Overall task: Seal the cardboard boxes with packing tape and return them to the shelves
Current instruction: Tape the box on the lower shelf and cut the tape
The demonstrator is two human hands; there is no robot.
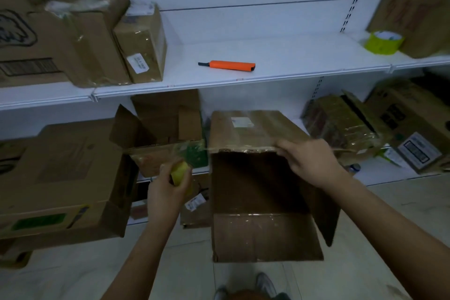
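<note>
A cardboard box (255,185) stands in front of the shelves with its near flap (265,236) hanging open toward me. My right hand (309,161) grips the front edge of the box's far top flap. My left hand (170,182) holds a yellow roll of packing tape (179,173) to the left of the box. A clear strip of tape stretches from the roll toward the box's top edge. A second yellow tape roll (383,42) sits on the upper shelf at the right. An orange utility knife (227,66) lies on the upper shelf.
Sealed boxes (141,44) stand on the upper shelf at left, and another box (418,7) at right. An open box (160,129) and a large box (60,178) sit on the lower shelf at left; wrapped boxes (341,124) at right. My shoes (265,285) show below.
</note>
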